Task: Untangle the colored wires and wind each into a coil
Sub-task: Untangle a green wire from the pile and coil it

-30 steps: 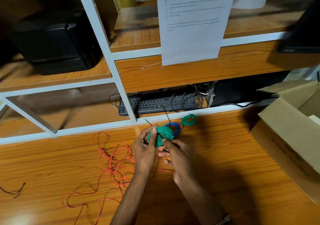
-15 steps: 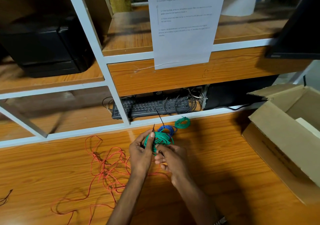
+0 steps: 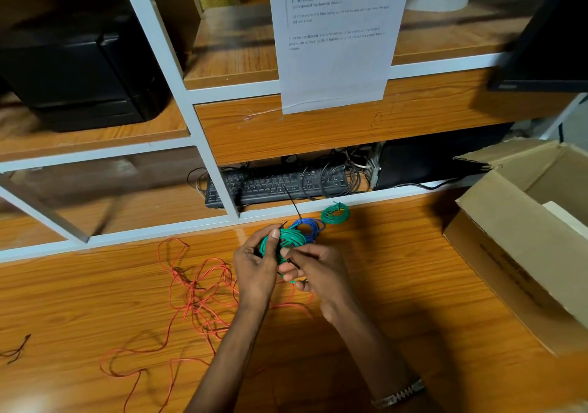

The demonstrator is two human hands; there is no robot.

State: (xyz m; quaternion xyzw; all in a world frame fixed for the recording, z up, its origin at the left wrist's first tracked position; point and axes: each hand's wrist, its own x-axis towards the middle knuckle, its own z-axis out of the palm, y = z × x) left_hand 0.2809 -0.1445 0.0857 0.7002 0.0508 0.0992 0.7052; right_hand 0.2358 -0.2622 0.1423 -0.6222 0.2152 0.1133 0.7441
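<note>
My left hand (image 3: 254,266) grips a coil of green wire (image 3: 291,237) just above the wooden table, thumb laid across its loops. My right hand (image 3: 315,272) pinches a thin black tie (image 3: 292,261) beside the coil's lower edge. Just behind the held coil lies a blue wire coil (image 3: 310,226), with a second black tie sticking up from it. A smaller green coil (image 3: 334,213) lies on the table farther back right. A loose red wire (image 3: 197,291) sprawls tangled on the table to the left of my hands.
An open cardboard box (image 3: 521,247) stands at the right. A white-framed shelf unit runs along the back, with a black keyboard (image 3: 273,186) and cables under it. A paper sheet (image 3: 337,37) hangs from the shelf. A short dark wire piece (image 3: 16,349) lies far left.
My hands have stayed on the green coil; my right hand has worked the black tie down to the coil's lower side. The camera view has shifted slightly.
</note>
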